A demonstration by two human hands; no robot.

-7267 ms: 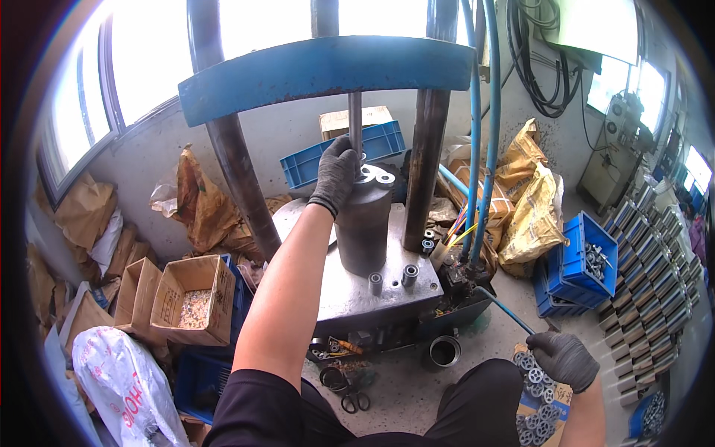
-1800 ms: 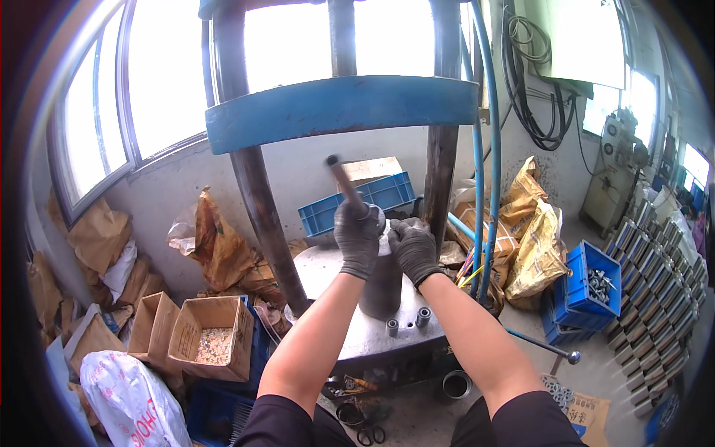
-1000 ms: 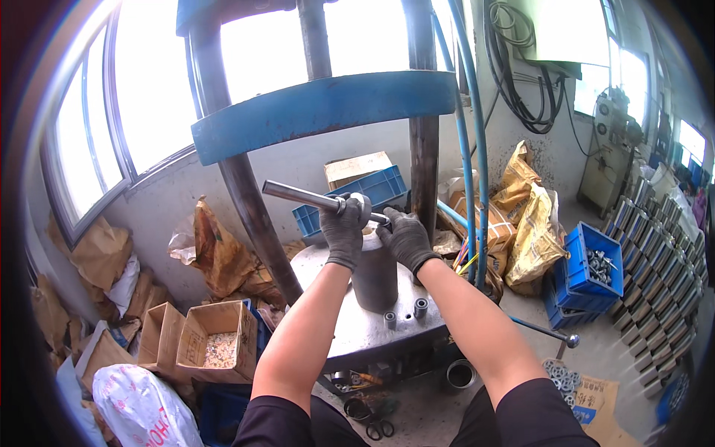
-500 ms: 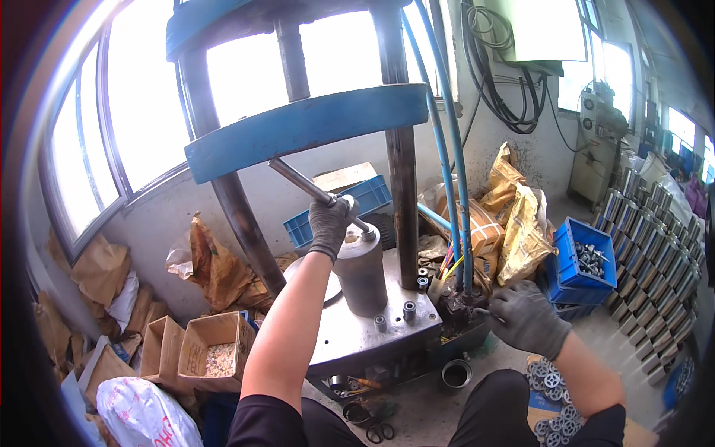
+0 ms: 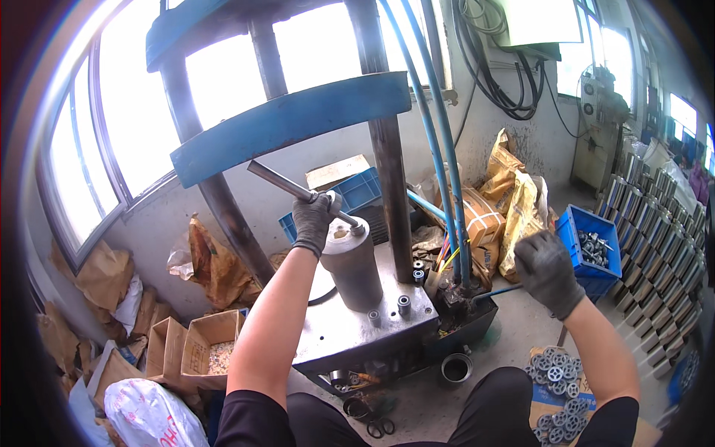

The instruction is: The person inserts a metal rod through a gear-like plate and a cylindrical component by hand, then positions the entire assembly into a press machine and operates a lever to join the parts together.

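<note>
My gloved left hand [image 5: 313,222] is wrapped round a long metal rod [image 5: 279,180] that slants down to the right. A metal ring [image 5: 334,201] shows beside the hand. The rod's lower end lies over the top of an upright grey cylinder [image 5: 351,272], which stands on the steel bed [image 5: 342,334] of a blue press [image 5: 290,123]. On the right, my gloved right hand [image 5: 550,272] is raised with its fingers curled. A thin blue lever [image 5: 497,291] runs up to its lower edge; whether the fingers hold it is hidden.
Small metal sleeves [image 5: 404,305] stand on the press bed. Blue hoses [image 5: 439,134] hang at its right. A blue crate [image 5: 588,242] of metal parts, stacked shiny tubes [image 5: 652,253] and spoked wheels [image 5: 557,372] lie right. Cardboard boxes [image 5: 205,346] stand left.
My right hand has moved up and to the right, and more of the blue lever shows. My left hand keeps its hold on the rod over the cylinder. The whole view has shifted slightly.
</note>
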